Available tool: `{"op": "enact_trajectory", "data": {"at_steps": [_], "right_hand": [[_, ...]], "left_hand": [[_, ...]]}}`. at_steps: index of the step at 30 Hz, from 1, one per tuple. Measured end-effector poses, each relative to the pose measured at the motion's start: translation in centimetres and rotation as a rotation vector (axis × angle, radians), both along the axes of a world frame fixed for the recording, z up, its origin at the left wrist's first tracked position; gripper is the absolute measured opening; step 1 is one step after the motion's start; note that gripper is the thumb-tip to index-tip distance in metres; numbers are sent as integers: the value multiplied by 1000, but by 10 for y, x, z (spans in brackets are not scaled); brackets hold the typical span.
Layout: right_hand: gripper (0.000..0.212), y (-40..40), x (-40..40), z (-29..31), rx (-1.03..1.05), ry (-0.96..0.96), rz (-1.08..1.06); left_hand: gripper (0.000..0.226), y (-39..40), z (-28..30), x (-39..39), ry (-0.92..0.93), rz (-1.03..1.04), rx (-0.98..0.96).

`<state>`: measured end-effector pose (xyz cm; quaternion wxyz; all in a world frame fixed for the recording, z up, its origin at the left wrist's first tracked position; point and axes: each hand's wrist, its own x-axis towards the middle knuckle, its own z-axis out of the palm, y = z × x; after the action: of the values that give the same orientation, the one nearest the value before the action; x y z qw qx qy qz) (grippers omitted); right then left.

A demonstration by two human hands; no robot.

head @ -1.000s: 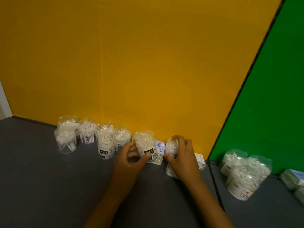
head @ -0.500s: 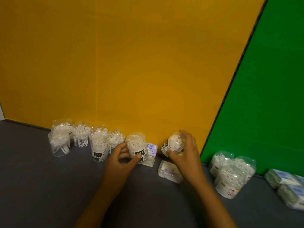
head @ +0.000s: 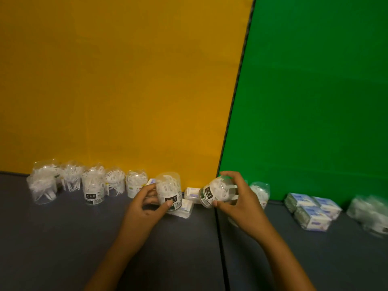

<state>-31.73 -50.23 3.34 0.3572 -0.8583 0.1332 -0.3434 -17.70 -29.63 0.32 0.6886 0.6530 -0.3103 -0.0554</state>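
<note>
**2 jars in hand, row not yet extended**

A yellow wall meets a green wall above a dark surface. A row of clear jars, filled with white picks, stands at the foot of the yellow wall.

The left hand curls thumb and fingers round an upright jar at the row's right end, close beside the last jar. The right hand grips a tilted jar, lifted off the surface near the seam between the walls, its label turned toward the camera.

Small boxes lie between and beneath the 2 held jars, and pale packs sit well apart under the green wall.

The step looks like lining jars up. Next, the left jar probably needs seating against its neighbour. The tilted jar must be righted and set beside it, and the small boxes may have to be cleared first.
</note>
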Motion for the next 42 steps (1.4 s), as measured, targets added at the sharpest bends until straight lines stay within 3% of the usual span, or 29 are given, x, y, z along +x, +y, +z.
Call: {"op": "enact_trajectory", "data": {"at_steps": [10, 25, 38, 42], "right_hand": [[63, -32, -131, 8, -47, 25, -48], [64, -91, -346, -11, 19, 30, -321], [62, -178, -424, -16, 39, -16, -492], [51, -217, -424, -7, -30, 7, -540]], "left_hand": [[42, -27, 12, -123, 2, -76, -4], [40, -127, -15, -286, 51, -279, 33], [43, -257, -8, -335, -14, -471, 75], [40, -301, 0, -337, -43, -484, 56]]}}
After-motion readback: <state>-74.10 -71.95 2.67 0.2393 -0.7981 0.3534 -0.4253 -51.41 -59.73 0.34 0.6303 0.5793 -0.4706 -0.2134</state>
